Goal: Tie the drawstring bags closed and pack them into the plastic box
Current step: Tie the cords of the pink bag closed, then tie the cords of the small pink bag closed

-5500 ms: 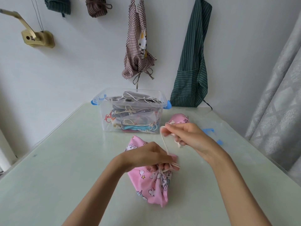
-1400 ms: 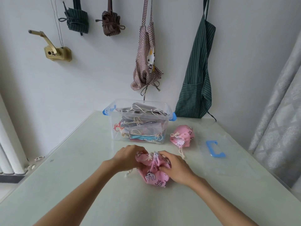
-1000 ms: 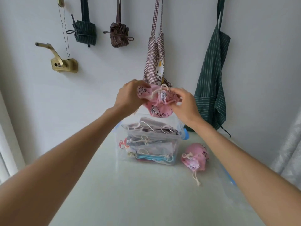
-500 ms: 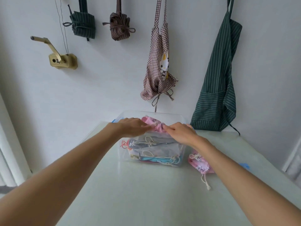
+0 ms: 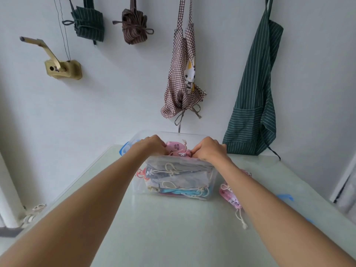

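A clear plastic box (image 5: 140, 186) with blue handles stands at the far end of the table, stacked with several tied drawstring bags. On top of the stack lies a pink printed drawstring bag (image 5: 178, 150). My left hand (image 5: 152, 146) grips its left side and my right hand (image 5: 209, 151) grips its right side, both with fingers curled down into the box. Fingertips are hidden behind the bag and the box rim. A second pink tied bag (image 5: 230, 196) lies on the table right of the box, partly under my right forearm, its cord trailing toward me.
The pale green table (image 5: 173, 228) spreads out in front of the box. A blue piece (image 5: 285, 196), part of a clear lid, lies at the right. Aprons (image 5: 250, 105) and bundles hang on the wall behind. A curtain is at the far right edge.
Both hands lifted the pink bag from the table, carried it over the box and lowered it onto the stack. Since half a second ago they have pushed it deeper in.
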Demonstrator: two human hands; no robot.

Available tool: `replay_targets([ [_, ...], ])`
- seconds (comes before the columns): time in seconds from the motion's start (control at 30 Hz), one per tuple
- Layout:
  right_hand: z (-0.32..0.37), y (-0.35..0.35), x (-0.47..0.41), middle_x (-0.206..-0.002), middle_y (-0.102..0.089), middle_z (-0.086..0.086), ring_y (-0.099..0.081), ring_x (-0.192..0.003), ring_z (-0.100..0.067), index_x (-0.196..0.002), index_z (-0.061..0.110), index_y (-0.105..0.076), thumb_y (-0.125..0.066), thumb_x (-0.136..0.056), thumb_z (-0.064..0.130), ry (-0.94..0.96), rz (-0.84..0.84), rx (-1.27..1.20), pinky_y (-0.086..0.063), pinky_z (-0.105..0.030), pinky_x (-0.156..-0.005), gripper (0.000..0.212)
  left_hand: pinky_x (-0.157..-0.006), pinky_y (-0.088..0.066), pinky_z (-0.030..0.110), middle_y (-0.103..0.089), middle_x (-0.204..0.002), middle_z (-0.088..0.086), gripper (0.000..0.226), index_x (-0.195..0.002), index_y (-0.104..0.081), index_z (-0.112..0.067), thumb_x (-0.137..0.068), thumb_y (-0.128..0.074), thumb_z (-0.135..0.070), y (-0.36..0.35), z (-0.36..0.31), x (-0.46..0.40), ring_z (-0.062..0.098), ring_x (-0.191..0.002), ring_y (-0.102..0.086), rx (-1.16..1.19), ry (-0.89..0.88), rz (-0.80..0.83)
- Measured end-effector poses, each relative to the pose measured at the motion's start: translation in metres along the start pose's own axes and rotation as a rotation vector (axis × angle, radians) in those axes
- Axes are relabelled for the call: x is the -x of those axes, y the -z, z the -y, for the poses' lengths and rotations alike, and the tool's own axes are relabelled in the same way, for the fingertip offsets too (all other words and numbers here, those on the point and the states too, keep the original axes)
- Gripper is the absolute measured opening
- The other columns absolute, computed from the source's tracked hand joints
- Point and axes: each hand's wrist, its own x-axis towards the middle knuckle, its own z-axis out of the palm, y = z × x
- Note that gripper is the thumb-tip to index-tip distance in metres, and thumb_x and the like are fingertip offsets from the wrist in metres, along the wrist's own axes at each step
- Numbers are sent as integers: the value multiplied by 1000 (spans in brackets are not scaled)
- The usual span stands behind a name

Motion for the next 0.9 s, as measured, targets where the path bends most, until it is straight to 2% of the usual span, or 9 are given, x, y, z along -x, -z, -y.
replay_targets([
  [0.13,3,2,-3,-107,-69,3,-55,-103,-21,-105,26,-71,-63,-84,33,46,51,76,-30,-37,-95,24,-93,-41,35,-56,-130,6,53,-130,-54,-23,-91,-41,-57,0,-4,-2,28,-116,-53,-76,47,25],
  [0.27,-10,25,16,-106,-70,1,-58,-105,-23,-106,30,-71,-61,-86,36,209,93,-47,-40,-36,-94,23,-81,-42,31,-66,-116,5,41,-122,-60,-24,-94,-43,-48,2,-13,19,28,-107,-59,17,7,-267],
  [0.33,-24,34,29,-113,-69,3,-59,-109,-19,-115,31,-66,-61,-88,35,268,71,-101,-41,-36,-98,28,-89,-43,35,-65,-119,2,38,-125,-58,-25,-93,-51,-44,5,-16,31,25,-111,-56,17,-37,-391],
  [0.47,-58,40,54,-129,-60,10,-51,-124,-14,-121,32,-62,-58,-90,29,328,-37,-184,-31,-42,-111,32,-97,-38,37,-60,-127,2,38,-127,-57,-23,-90,-57,-29,13,-26,54,24,-119,-49,15,-140,-548],
  [0.57,-92,34,72,-124,-62,10,-54,-118,-12,-118,31,-63,-54,-90,17,244,-203,-223,-41,-34,-102,32,-92,-39,33,-62,-123,-2,29,-116,-64,-23,-88,-57,-21,7,-46,74,21,-113,-50,105,-279,-731],
  [0.63,-116,22,81,-125,-61,7,-54,-117,-16,-121,30,-59,-55,-89,17,103,-249,-176,-44,-31,-94,35,-77,-41,28,-66,-110,-4,22,-103,-69,-23,-85,-58,-16,-5,-64,87,18,-99,-54,188,-387,-815],
  [0.73,-145,-7,91,-136,-52,-1,-49,-122,-25,-132,24,-50,-58,-86,30,-6,-18,-57,-43,-34,-96,47,-63,-47,28,-67,-99,-5,19,-95,-72,-21,-85,-58,-13,-38,-89,97,14,-84,-59,279,-520,-688],
  [0.8,-155,-27,99,-134,-53,2,-51,-121,-22,-124,26,-59,-58,-87,32,25,143,-15,-44,-33,-95,37,-70,-53,33,-66,-110,-3,28,-104,-70,-23,-86,-53,-10,-64,-105,98,20,-91,-64,269,-531,-462],
  [0.9,-160,-40,111,-110,-69,8,-62,-102,-17,-101,27,-71,-58,-88,27,44,40,-78,-43,-29,-92,19,-90,-50,41,-57,-132,2,47,-128,-56,-23,-87,-47,-2,-97,-115,97,27,-115,-57,102,-482,-139],
])
